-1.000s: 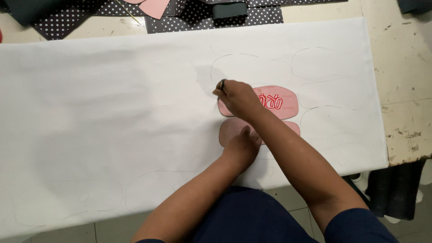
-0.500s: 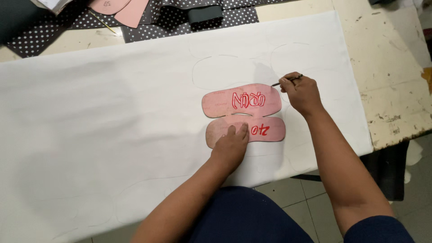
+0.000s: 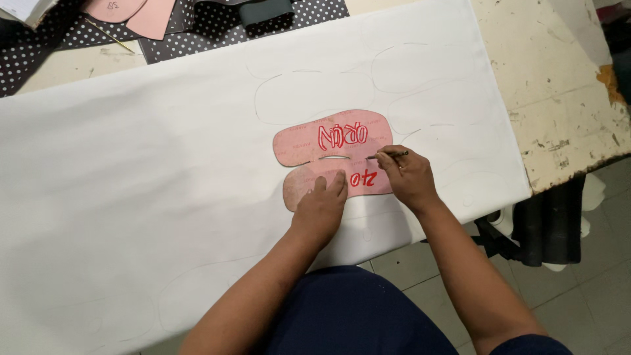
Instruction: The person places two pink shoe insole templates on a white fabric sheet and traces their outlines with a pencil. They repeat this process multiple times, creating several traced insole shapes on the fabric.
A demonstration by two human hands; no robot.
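Observation:
A pink cardboard pattern piece with red marks lies on a large white sheet spread over the table. My left hand presses flat on the pattern's lower lobe, fingers together. My right hand grips a thin pen, its tip at the notch between the pattern's two lobes on the right side. Faint traced outlines show on the sheet above and to the right of the pattern.
Black polka-dot fabric and more pink pattern pieces lie at the table's far edge. The worn cream tabletop is bare on the right. Dark cloth hangs below the table edge there.
My right hand with the pen has moved from the pattern's upper right edge down to the notch between the lobes. My left hand stays on the lower lobe.

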